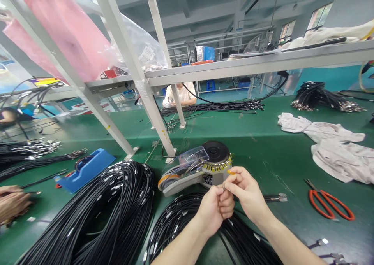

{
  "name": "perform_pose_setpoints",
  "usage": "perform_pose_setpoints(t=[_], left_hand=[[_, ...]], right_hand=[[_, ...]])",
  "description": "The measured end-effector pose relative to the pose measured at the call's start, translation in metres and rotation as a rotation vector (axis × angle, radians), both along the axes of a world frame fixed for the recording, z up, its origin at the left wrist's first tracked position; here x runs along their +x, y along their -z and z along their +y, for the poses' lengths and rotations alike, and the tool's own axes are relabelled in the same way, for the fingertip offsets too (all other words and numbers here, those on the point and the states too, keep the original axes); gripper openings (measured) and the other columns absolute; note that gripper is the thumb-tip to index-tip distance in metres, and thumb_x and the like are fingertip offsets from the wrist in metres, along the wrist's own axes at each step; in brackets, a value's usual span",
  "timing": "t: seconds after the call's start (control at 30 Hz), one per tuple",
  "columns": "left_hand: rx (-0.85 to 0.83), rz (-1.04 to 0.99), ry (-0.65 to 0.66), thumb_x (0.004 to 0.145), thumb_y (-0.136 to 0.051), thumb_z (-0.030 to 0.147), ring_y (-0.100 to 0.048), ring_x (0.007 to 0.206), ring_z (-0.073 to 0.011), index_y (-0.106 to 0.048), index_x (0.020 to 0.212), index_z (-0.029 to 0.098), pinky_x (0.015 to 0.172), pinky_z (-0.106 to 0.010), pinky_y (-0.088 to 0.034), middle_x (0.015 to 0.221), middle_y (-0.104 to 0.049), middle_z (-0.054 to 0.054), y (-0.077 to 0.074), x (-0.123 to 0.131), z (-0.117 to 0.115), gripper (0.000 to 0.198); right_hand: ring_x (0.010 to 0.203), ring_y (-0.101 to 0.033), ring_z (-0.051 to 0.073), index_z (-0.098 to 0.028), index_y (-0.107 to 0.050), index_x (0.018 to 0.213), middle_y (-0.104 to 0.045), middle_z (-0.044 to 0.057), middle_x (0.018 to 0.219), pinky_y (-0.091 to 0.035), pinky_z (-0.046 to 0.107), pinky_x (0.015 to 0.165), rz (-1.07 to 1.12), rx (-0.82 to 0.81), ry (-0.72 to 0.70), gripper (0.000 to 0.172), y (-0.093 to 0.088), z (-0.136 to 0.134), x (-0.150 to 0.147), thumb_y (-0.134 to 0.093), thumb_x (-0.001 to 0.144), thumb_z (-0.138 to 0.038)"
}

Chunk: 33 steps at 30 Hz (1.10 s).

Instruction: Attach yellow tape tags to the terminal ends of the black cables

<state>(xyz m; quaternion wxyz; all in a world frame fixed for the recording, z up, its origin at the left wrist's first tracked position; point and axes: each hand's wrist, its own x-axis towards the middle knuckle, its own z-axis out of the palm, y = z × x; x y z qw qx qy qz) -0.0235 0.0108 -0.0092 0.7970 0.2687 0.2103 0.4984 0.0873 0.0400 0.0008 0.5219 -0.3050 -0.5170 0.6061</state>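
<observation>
My left hand (216,206) is closed, its fingers curled around what looks like the end of a black cable; most of it is hidden in the fist. My right hand (248,193) meets it, thumb and index finger pinched, with a small orange-yellow piece of tape (231,172) at the fingertips. Just behind both hands stands a grey round tape dispenser (187,181) with a black disc on top and yellow tape pieces around its rim. Beneath my forearms lies a coil of black cables (175,214) with white labels and metal ends.
A second large cable coil (117,202) lies left, beside a blue tape dispenser (87,169). Red-handled scissors (330,204) and white gloves (324,134) are on the right. White shelf posts (152,113) rise ahead. Another person's hand (13,204) is at the left edge; a person sits opposite.
</observation>
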Motion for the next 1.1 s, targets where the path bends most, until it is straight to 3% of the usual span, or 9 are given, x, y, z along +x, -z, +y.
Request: perform_pose_setpoints(t=[0.13, 0.3, 0.77, 0.93, 1.1], left_hand=[[0.000, -0.027, 0.000, 0.065, -0.043, 0.027, -0.014, 0.038, -0.0060, -0.031, 0.051, 0.019, 0.039, -0.022, -0.010, 0.044, -0.019, 0.007, -0.0012, -0.0006, -0.0014, 0.020], [-0.031, 0.009, 0.027, 0.070, -0.042, 0.037, -0.015, 0.037, -0.0062, -0.028, 0.049, 0.019, 0.039, -0.022, -0.010, 0.042, -0.019, 0.007, -0.0013, -0.0013, -0.0009, 0.031], [0.089, 0.172, -0.139, 0.073, -0.048, 0.023, -0.016, 0.039, -0.0044, -0.035, 0.056, 0.018, 0.038, -0.019, -0.013, 0.047, -0.022, 0.008, -0.0038, 0.0037, -0.0044, 0.022], [0.142, 0.231, -0.216, 0.073, -0.046, 0.024, -0.029, 0.039, -0.0065, -0.046, 0.060, 0.016, 0.040, -0.019, -0.029, 0.046, -0.032, 0.006, -0.0002, 0.0043, -0.0031, 0.016], [0.135, 0.276, -0.223, 0.077, -0.042, 0.030, -0.043, 0.036, -0.0113, -0.053, 0.059, 0.013, 0.041, -0.026, -0.040, 0.043, -0.044, 0.001, 0.0012, 0.0008, 0.0021, 0.026]], right_hand=[[0.061, -0.056, 0.015, -0.021, -0.047, 0.096, -0.060, -0.003, 0.067, -0.043, 0.029, 0.063, -0.001, -0.001, -0.001, 0.031, -0.0004, -0.0001, 0.0002, -0.068, 0.072, -0.023], [0.062, -0.055, 0.015, -0.022, -0.047, 0.095, -0.059, -0.003, 0.066, -0.041, 0.028, 0.064, -0.007, 0.011, -0.006, 0.030, -0.0015, -0.0007, 0.0002, -0.067, 0.073, -0.022], [0.060, -0.056, 0.014, -0.022, -0.046, 0.095, -0.060, -0.004, 0.064, -0.042, 0.028, 0.063, 0.030, 0.008, 0.004, 0.030, -0.0001, 0.0027, 0.0011, -0.067, 0.073, -0.022], [0.051, -0.056, 0.012, -0.022, -0.047, 0.094, -0.060, -0.006, 0.062, -0.045, 0.027, 0.058, 0.051, -0.020, 0.004, 0.031, -0.0049, 0.0015, 0.0019, -0.068, 0.072, -0.024], [0.040, -0.053, 0.013, -0.024, -0.042, 0.095, -0.058, -0.007, 0.058, -0.043, 0.024, 0.038, 0.061, -0.063, -0.050, 0.032, -0.0066, -0.0005, 0.0014, -0.066, 0.074, -0.026]])
